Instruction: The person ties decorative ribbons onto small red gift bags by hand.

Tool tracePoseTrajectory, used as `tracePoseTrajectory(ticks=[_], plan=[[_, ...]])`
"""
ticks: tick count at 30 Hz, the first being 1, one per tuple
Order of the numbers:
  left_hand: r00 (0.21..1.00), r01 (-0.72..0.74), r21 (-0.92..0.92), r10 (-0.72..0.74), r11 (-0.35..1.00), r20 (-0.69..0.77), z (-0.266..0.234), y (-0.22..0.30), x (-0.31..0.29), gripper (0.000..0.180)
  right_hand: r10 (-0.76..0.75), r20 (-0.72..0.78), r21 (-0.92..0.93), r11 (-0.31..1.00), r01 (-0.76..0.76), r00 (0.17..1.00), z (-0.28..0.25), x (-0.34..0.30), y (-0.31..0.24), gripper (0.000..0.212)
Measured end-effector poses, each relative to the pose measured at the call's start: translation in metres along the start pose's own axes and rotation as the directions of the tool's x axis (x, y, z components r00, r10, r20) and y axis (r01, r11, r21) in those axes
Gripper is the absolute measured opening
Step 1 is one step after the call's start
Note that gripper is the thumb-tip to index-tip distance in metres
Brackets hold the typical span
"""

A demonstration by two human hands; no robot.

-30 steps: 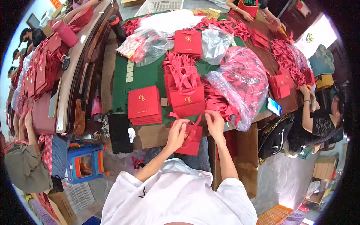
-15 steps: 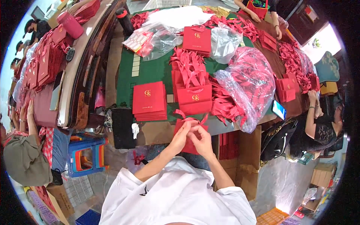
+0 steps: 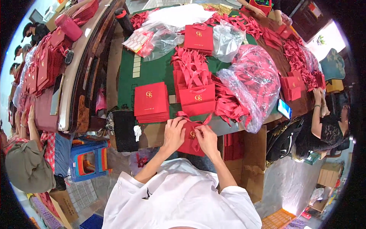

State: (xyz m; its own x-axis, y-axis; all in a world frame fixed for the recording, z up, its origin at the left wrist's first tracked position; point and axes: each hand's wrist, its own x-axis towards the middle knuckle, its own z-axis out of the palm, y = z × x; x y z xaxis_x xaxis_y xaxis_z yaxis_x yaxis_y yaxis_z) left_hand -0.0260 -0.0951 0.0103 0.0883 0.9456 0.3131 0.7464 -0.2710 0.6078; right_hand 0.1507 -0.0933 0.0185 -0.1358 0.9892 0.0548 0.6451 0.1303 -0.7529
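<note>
A small red paper gift bag [image 3: 187,147] with a gold emblem is in front of me at the table's near edge. My left hand [image 3: 174,134] grips its upper left side, fingers curled over the edge. My right hand [image 3: 207,140] pinches a red ribbon [image 3: 196,144] at the bag's right side; the fingertips partly hide it. A ribbon loop rises above the bag's top. Just beyond stand red bags with ribbon handles [image 3: 197,100]. To their left lies a stack of flat red bags [image 3: 151,100].
A clear plastic sack of red ribbons [image 3: 256,80] and loose ribbons [image 3: 231,102] lie to the right. A phone [image 3: 284,109] rests near the right edge. Below is an open cardboard box [image 3: 253,164]. Blue stools [image 3: 88,158] stand left. Other people work around the tables.
My hands have moved apart from above the bag's top. The left now holds its upper left side, while the right has come lower with the ribbon, and the emblem shows.
</note>
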Motion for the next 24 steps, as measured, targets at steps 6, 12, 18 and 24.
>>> tracePoseTrajectory(ticks=[6,12,18,24], plan=[[0.989,0.043,-0.005,-0.042,0.999,0.139,0.001,-0.004,0.001,0.04,0.033,0.051,0.042,0.999,-0.035,0.998,0.0,0.0,0.003,0.016],[0.988,-0.012,0.065,0.001,0.998,0.155,-0.003,0.004,-0.004,0.037,0.008,0.007,0.072,0.997,-0.008,1.0,0.001,-0.006,-0.002,0.013],[0.992,-0.045,0.066,0.037,0.997,0.12,0.003,0.005,-0.009,0.03,0.049,0.004,0.004,0.999,-0.05,0.999,0.007,-0.011,-0.002,0.012],[0.993,-0.092,0.078,0.086,0.993,0.078,0.004,0.005,-0.011,0.027,0.065,-0.006,-0.01,0.998,-0.065,0.998,0.011,-0.009,0.002,0.013]])
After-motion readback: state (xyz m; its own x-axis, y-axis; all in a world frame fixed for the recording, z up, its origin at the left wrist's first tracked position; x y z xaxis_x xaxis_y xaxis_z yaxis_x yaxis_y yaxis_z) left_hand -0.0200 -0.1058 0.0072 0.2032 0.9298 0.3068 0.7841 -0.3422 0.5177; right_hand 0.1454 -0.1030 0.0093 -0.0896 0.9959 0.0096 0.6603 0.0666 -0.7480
